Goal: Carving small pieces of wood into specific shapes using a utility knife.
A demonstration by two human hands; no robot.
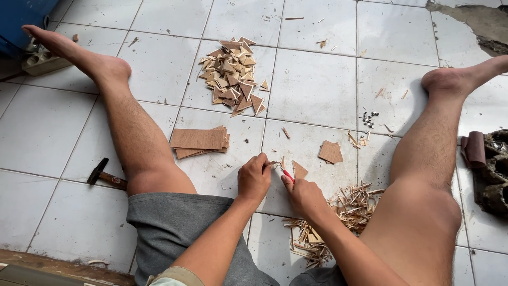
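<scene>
I sit on a white tiled floor with my legs spread. My left hand [254, 177] pinches a small wood piece [273, 163] down on the tile. My right hand [301, 195] grips a red-handled cutter [284, 173] whose tip meets that piece. A small triangular wood piece [300, 170] lies just right of the cutter. A heap of thin wood offcuts [338, 217] lies under and beside my right forearm.
A pile of wood triangles [233, 74] sits ahead. A stack of rectangular wood sheets [200, 141] lies by my left knee, another small stack [330, 152] to the right. A hammer [106, 175] lies at left. Small nails [369, 118], a blue container [21, 18], and dark rubble [495, 169] surround.
</scene>
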